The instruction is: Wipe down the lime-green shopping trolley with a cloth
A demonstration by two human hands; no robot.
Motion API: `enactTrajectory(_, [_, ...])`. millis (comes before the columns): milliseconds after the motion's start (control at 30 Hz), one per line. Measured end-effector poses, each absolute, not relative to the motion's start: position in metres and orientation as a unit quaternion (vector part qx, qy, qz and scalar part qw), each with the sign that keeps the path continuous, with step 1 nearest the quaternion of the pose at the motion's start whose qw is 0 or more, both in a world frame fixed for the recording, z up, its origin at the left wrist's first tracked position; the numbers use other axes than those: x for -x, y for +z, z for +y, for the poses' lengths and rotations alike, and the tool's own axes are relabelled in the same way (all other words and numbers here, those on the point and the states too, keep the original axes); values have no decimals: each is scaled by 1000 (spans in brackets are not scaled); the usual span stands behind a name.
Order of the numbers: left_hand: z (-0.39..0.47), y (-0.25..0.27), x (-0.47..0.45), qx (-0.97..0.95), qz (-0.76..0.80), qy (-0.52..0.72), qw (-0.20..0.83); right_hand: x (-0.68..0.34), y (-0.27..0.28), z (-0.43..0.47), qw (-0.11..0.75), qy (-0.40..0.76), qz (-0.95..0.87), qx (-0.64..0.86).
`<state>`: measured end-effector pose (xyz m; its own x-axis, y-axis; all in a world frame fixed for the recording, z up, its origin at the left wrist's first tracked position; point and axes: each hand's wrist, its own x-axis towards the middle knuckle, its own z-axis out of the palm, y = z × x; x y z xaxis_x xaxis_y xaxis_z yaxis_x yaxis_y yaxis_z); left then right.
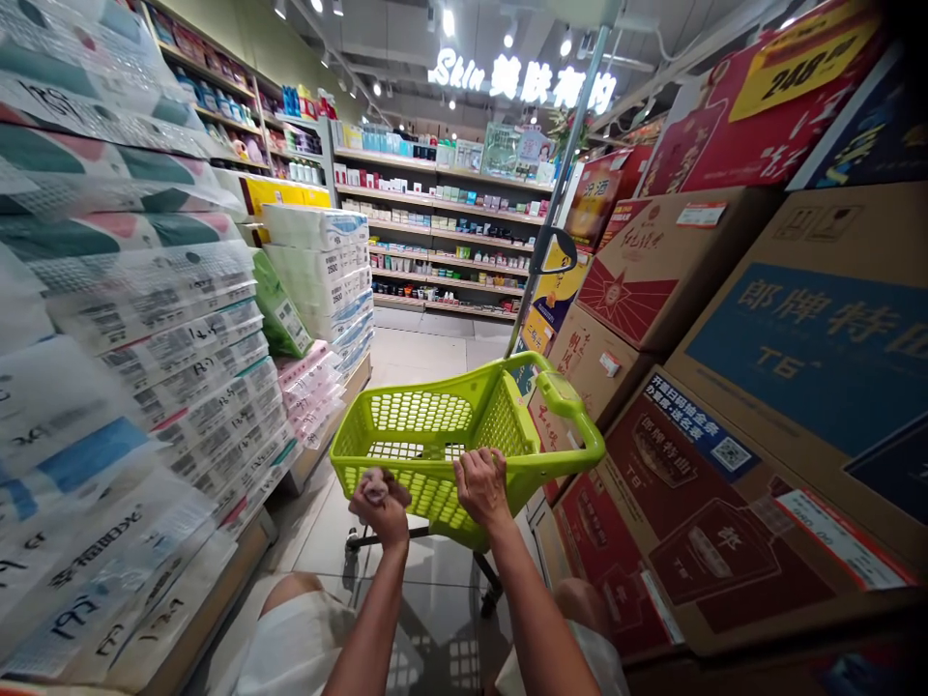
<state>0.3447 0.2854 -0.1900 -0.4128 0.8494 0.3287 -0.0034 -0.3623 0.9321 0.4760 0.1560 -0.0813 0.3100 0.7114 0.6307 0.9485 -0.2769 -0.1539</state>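
Observation:
A lime-green shopping cart (442, 527) stands side-on before me, its push handle pointing right. The perforated basket has nothing plainly visible in it. My right hand (482, 483) is closed over the near rim, fingers curled to the inside. Lower and further left, my left hand (384, 517) is closed around a crumpled greyish-pink cloth (375, 486), close against the cart's near wall. I cannot tell whether the cloth touches the wall. Dark legs and casters show under the basket.
Tall stacks of wrapped tissue packs (195, 358) line the left side. Printed cardboard cartons (725, 406) are piled on the right, beside a metal pole (572, 145). Shelves of small boxes and bottles (442, 198) close off the back. Pale floor tiles (427, 348) run between.

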Motion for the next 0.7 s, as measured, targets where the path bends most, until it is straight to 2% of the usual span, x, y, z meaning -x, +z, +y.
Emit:
enactTrajectory(133, [302, -172, -342, -487, 462, 696, 255, -481, -82, 150, 254, -224, -549, 764])
enactTrajectory(300, [289, -194, -334, -433, 529, 675, 278, -494, -84, 142, 259, -228, -555, 757])
enactTrajectory(500, [286, -188, -331, -458, 516, 676, 260, -520, -84, 130, 266, -223, -545, 763])
enactTrajectory(700, [267, -202, -340, -444, 537, 649, 305, -513, -95, 143, 258, -221, -557, 758])
